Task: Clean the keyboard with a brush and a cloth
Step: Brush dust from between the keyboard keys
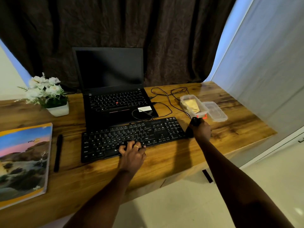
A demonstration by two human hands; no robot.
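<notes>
A black external keyboard [131, 137] lies on the wooden desk in front of an open laptop. My left hand [133, 153] rests flat on the keyboard's front edge near the space bar, fingers spread on the keys and gripping nothing. My right hand [202, 131] is at the keyboard's right end, closed around a dark brush [194, 122]. Its black lower part touches the desk beside the number pad, and a red piece shows just above my fingers. A folded yellow cloth [191, 105] sits inside a clear plastic container [182, 100] behind my right hand.
The black laptop [113, 89], screen dark, stands behind the keyboard, with cables [166, 96] looping to its right. The container's lid [216, 111] lies beside it. On the left are a white flower pot [49, 96], a black pen [58, 152] and a book [23, 162].
</notes>
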